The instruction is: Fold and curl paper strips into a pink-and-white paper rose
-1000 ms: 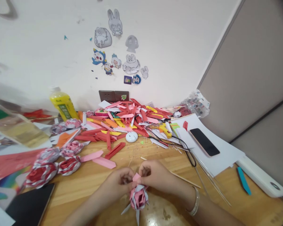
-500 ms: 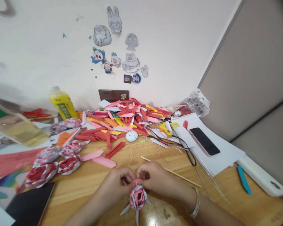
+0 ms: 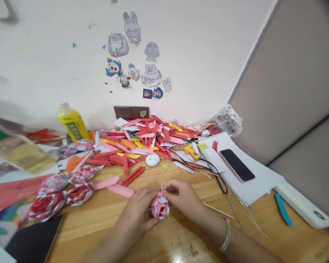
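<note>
A pink and white folded-paper flower (image 3: 160,209) is held between my two hands above the wooden table (image 3: 98,219). My left hand (image 3: 140,207) grips it from the left, thumb low and fingers behind the flower. With thumb and fingertips, my right hand (image 3: 180,196) pinches a pink paper strip at the flower's top edge. Behind the flower, a pale wooden stick (image 3: 218,210) lies partly covered by my right arm. To the left rest several finished-looking paper flowers (image 3: 80,192) in red, pink and white.
A heap of folded paper strips (image 3: 150,137) lies along the wall. Nearby are a yellow glue gun (image 3: 191,151) with a black cord, a round white case (image 3: 152,159), a phone (image 3: 237,165) on white paper, a yellow drink bottle (image 3: 73,124), a dark tablet (image 3: 34,239) and a blue cutter (image 3: 283,209).
My hands have raised and turned the flower slightly, moving away from me. The left hand has shifted from its top edge to around its left side. The right still pinches the top.
</note>
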The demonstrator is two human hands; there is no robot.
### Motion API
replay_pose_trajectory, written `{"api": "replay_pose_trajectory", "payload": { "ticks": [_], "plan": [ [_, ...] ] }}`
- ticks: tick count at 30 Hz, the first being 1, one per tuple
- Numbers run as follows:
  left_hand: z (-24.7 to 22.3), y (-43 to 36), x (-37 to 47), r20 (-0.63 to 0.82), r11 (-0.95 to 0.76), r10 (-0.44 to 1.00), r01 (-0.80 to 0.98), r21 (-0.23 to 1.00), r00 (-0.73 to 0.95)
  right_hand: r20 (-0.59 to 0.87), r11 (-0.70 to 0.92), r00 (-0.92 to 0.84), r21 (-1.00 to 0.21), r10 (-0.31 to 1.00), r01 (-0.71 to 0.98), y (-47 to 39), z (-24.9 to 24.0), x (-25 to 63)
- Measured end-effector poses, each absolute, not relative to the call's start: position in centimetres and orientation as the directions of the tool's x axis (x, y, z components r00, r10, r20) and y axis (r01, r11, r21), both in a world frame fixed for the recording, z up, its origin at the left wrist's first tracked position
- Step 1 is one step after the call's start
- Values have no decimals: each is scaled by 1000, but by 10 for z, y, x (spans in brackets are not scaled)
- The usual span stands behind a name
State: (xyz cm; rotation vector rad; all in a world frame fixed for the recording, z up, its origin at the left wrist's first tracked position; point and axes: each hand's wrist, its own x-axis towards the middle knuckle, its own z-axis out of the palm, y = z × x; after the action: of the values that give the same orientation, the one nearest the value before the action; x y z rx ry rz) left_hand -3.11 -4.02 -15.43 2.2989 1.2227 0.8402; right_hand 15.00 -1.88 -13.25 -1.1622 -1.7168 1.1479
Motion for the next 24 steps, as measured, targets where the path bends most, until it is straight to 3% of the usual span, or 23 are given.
{"api": "replay_pose_trajectory", "payload": {
  "ticks": [5, 10, 19, 24],
  "plan": [
    [-150, -41, -30, 360, -586, 810, 606, 538, 464, 150, 302, -389, -880, 909, 367, -17, -128, 155],
    [-151, -41, -29, 371, -608, 794, 613, 505, 482, 129, 313, -446, -875, 886, 370, -15, -127, 161],
    [-148, -42, -30, 326, -584, 808, 594, 553, 490, 146, 358, -476, -848, 867, 391, -16, -125, 165],
    [-147, -42, -29, 280, -556, 825, 615, 559, 491, 231, 472, -478, -739, 848, 480, -17, -122, 161]
  ]
}}
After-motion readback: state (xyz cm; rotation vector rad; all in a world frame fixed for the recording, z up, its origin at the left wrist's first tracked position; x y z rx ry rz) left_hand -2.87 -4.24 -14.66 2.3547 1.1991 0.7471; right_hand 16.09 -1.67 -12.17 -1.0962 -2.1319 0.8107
